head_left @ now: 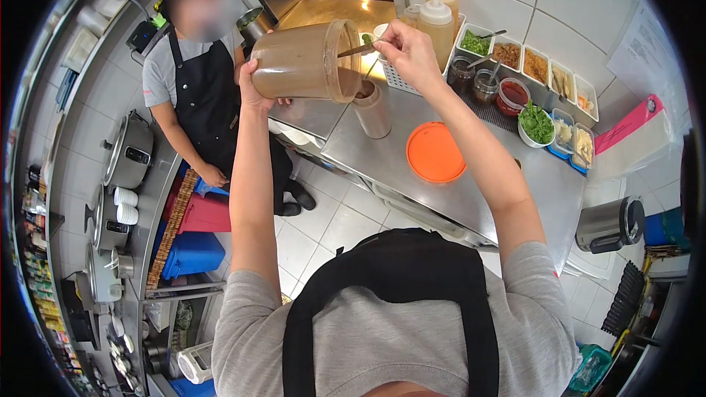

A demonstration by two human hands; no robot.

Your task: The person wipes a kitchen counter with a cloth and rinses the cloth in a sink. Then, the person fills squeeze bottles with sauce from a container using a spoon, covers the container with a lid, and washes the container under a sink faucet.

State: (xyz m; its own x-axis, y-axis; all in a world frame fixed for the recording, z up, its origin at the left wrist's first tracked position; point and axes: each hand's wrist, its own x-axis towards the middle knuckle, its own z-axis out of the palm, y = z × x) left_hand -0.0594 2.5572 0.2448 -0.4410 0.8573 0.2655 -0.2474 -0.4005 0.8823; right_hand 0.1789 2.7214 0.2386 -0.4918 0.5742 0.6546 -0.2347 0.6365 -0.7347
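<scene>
A large translucent tub (294, 62) with brown contents is tipped to the right, its open mouth over a bottle. My left hand (254, 87) grips the tub near its base. Pinched in my right hand (407, 51) is a thin brown-coated utensil (356, 50) that reaches into the tub's mouth. Below the mouth, the open squeeze bottle (373, 116) stands on the steel counter (346, 140), with brown matter at its top. An orange round lid (435, 151) lies flat on the counter to the right of the bottle.
A person in a black apron (209, 84) stands at the left. Capped squeeze bottles (436, 26), a white basket (397, 77), sauce jars (485, 87), topping trays (535, 65) and a bowl of greens (536, 124) line the counter's back. A steel jug (609, 224) is at the right.
</scene>
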